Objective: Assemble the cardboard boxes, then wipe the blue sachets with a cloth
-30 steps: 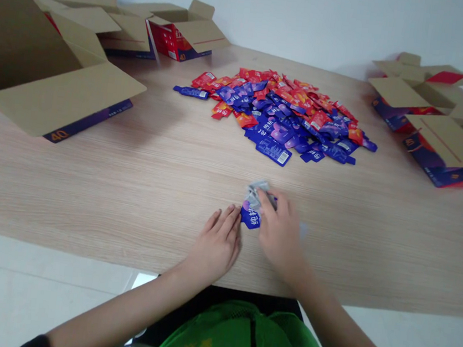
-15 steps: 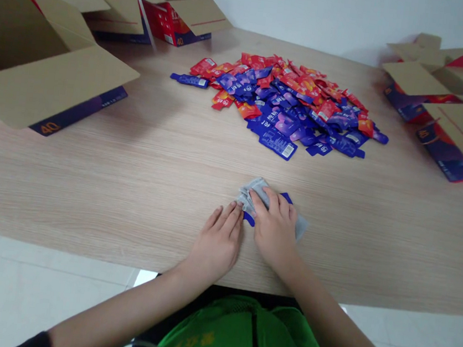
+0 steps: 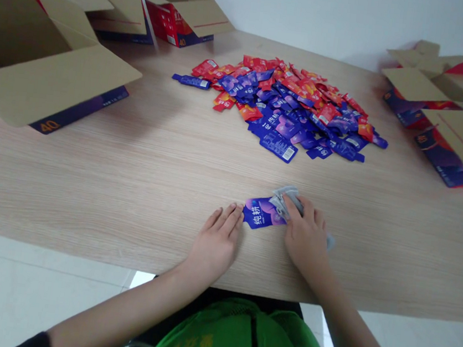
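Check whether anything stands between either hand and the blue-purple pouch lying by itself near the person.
Nothing visible stands between the left hand and the blue-purple pouch: that hand is at its narrow end. For the right hand, the bunched grey cloth it holds lies between, over the pouch's opposite end.

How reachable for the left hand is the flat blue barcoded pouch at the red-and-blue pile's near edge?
Likely yes: only pale wood-grain tabletop shows between the left hand and that barcoded pouch; the crumpled grey cloth in the right hand sits off to the side.
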`<state>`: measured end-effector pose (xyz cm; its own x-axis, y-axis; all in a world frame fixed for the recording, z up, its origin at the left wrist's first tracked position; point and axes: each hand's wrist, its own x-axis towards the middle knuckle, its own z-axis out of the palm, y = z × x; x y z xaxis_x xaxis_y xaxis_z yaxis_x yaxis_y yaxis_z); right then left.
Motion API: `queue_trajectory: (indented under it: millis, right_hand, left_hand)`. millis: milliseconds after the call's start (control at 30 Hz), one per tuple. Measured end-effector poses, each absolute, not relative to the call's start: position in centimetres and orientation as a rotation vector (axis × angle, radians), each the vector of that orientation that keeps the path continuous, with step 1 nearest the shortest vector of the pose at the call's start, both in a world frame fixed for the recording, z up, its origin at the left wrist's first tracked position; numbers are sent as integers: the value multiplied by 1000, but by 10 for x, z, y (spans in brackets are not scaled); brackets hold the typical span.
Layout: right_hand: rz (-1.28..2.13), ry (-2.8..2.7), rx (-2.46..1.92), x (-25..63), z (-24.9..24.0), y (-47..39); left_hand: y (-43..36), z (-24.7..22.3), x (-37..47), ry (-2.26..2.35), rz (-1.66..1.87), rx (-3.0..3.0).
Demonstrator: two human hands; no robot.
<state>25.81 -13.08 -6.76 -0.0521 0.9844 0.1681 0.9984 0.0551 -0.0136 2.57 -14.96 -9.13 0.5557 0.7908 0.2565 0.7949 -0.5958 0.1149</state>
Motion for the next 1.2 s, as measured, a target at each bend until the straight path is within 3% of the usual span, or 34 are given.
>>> queue_trajectory:
  millis: [233, 467, 667, 1200]
  right_hand:
    - [67, -1946, -1920, 289, -56, -121]
    - [149, -2020, -1740, 204, -50, -121]
    - [35, -2199, -1831, 168, -66, -122]
    - [-145, -2064, -2063, 213, -70, -117]
  left_hand:
    - [-152, -92, 29, -1432, -490, -2768]
    - [-152, -93, 30, -1421, -519, -2737]
    - [-152, -92, 32, -1434, -559, -2711]
    - [-153, -88, 30, -1438, -414, -2749]
